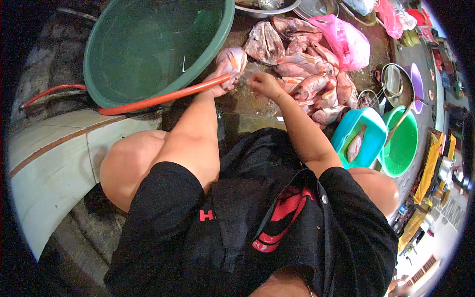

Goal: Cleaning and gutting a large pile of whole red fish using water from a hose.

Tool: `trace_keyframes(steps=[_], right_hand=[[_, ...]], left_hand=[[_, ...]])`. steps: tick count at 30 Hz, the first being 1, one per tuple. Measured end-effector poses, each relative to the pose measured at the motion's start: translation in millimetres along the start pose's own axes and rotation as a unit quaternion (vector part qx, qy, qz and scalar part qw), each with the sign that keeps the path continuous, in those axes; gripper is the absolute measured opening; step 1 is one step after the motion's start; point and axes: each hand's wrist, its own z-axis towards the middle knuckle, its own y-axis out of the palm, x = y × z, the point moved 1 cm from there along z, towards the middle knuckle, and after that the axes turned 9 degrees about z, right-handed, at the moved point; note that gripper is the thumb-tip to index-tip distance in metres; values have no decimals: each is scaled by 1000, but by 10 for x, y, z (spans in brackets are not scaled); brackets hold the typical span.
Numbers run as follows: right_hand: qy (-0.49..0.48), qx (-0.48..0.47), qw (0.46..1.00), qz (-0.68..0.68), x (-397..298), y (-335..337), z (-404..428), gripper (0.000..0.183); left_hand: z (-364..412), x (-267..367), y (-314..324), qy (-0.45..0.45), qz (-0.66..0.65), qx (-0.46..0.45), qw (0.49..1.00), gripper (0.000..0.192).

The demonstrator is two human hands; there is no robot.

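Observation:
My left hand (222, 82) holds a reddish-silver fish (232, 59) beside the rim of a big green tub (148, 44) with water in it. The end of an orange-red hose (185, 92) crosses over that hand. Something clear, water or thin plastic, shows at the hose's mouth. Just to the right is my right hand (264, 84), its fingers curled; whether anything is between them is hidden. Several reddish fish (311, 83) lie heaped on the wet surface past it. A large pale, split fish piece (264, 42) lies at the heap's left.
A pink plastic bag (347, 42) touches the heap. At right stand a turquoise basin (339, 135) with one fish (357, 144) inside, a green basin (402, 144) and a purple basin (416, 89). A metal bowl (259, 14) is at the top. A tiled ledge (55, 156) runs along the left.

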Motion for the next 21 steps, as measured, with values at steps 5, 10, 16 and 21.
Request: trace_keyframes(steps=[5,10,16,21], right_hand=[[-152,164,948,-228,-233,-84,150,31],[-189,221,916,-275,-379,-94,343,28],[-84,171,885,-425,-368,-92,452,23],[-76,179,882,-429,-315,-202,449,27]], left_hand=[[-73,-24,-31,-9,39,42,998,48],[-9,-26,11,-46,87,40,994,41],[-29,-38,-50,-45,142,50,988,35],[-57,-22,-75,-32,122,2,992,36]])
